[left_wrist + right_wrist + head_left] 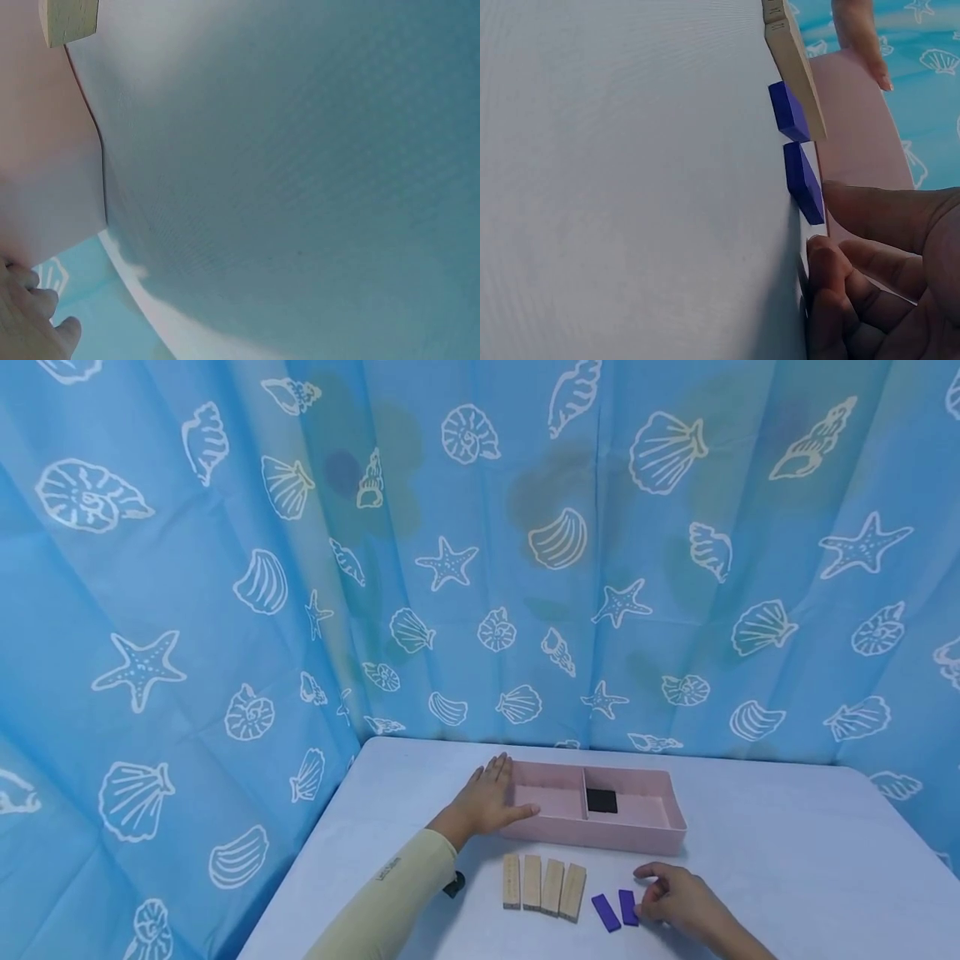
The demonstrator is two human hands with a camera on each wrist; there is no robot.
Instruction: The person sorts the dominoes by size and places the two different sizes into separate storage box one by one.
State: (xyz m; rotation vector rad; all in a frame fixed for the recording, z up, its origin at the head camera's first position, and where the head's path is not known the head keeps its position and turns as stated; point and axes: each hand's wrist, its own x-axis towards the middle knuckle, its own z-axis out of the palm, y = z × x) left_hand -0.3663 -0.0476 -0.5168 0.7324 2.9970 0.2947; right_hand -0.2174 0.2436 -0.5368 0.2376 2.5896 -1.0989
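A pink two-compartment box (592, 832) stands on the table. My left hand (483, 799) rests on its left end, fingers spread along that side and thumb across the front rim. In the left wrist view, the fingers (45, 304) lie by the box wall. My right hand (684, 897) is beside two small purple blocks (606, 912), nearest the right-hand purple block (628, 907). Its fingers are loosely bent. In the right wrist view, the thumb (877, 214) lies close to that block; whether they touch I cannot tell.
Several pale wooden blocks (532, 882) lie in a row in front of the box. A black piece (602, 801) sits in the right compartment by the divider. A white cloth covers the table (787, 835); a blue shell-patterned curtain (480, 568) hangs behind and at the left.
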